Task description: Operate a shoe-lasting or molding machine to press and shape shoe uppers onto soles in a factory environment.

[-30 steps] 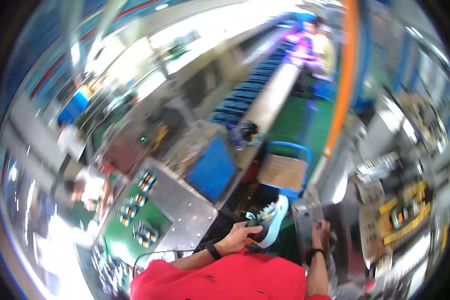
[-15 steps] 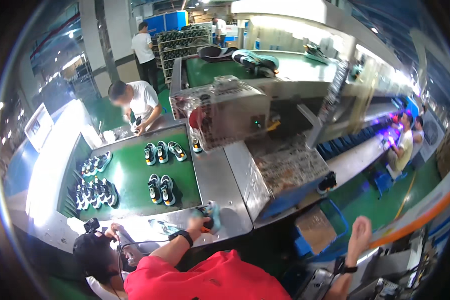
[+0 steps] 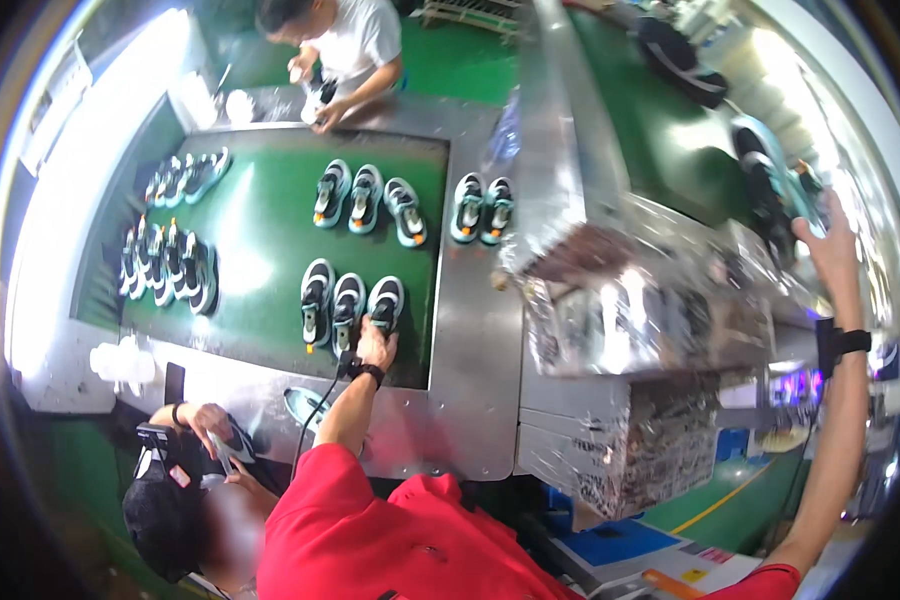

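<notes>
The left hand (image 3: 375, 345) is reaching toward twelve o'clock, fingers curled, while the right hand (image 3: 830, 245) is stretching toward two o'clock, raised high.

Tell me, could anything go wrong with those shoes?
Maybe. The left hand presses on a shoe packed tight beside two others, so a nudge might knock the row crooked. The right hand stretches far out to a shoe on the upper green belt; that grip looks loose.

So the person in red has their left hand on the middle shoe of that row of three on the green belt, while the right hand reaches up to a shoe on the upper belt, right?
Not quite. The head view shows the left hand on the rightmost shoe of the row of three, not the middle one. The rest holds: the right hand reaches up to a shoe on the upper belt.
</notes>
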